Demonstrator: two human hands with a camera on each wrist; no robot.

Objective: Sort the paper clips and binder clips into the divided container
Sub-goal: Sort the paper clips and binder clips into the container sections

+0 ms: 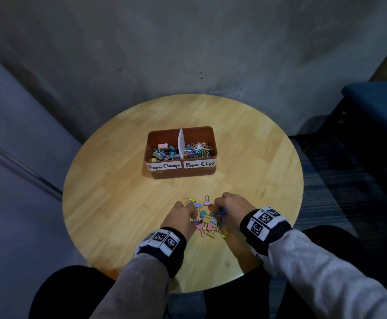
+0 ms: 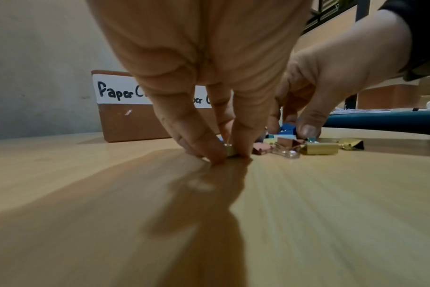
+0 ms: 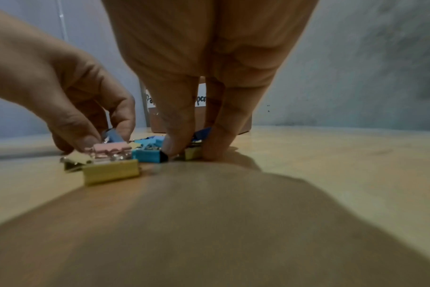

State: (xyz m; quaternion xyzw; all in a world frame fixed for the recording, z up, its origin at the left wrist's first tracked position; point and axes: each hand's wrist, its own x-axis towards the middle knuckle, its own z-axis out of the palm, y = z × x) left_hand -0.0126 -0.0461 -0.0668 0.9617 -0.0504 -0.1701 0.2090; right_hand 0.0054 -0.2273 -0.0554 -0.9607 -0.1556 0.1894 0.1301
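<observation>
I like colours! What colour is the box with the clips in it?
Reddish-brown container, with a white divider; head view shows it best.

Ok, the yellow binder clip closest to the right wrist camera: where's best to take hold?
Pinch the yellow binder clip across its coloured body, thumb and finger on the two short ends, coming down from above. The body lies clear at the pile's edge; its wire handles seem tucked under the pink clip, likely a poorer grip.

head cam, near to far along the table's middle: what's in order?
Left hand and right hand → loose binder clips between them → bare table → divided container, labels facing the person → wall.
</observation>
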